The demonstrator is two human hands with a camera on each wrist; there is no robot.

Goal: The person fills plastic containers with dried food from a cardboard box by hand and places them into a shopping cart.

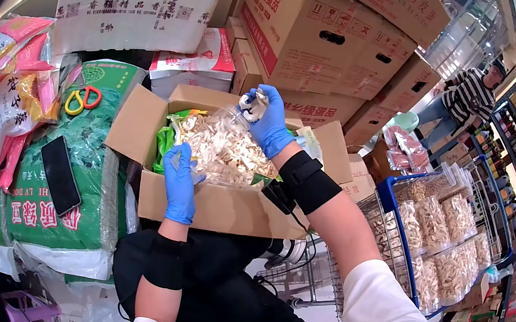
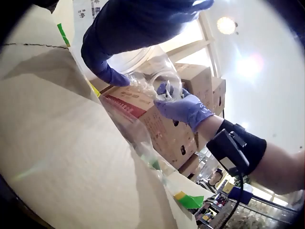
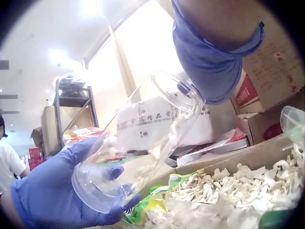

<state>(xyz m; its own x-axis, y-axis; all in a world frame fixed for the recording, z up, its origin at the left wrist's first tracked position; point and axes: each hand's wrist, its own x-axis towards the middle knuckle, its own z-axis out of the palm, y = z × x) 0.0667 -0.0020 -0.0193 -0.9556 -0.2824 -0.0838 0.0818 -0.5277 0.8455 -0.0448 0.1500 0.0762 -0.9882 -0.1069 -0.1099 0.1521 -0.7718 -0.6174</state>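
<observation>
My gloved left hand grips the base of a clear plastic jar, its fingers around the bottom end. The jar is tilted, its mouth up toward my gloved right hand. Pale dried mushroom slices are held in the right hand's curled fingers at the jar's mouth. A few more slices lie along the inside of the jar wall in the right wrist view. Beneath both hands stands an open cardboard box, with a heap of the same dried slices in it.
A phone and scissors lie on green sacks at left. Stacked cartons rise behind the box. At right, a shopping cart carries filled clear containers. A person in a striped top stands in the aisle.
</observation>
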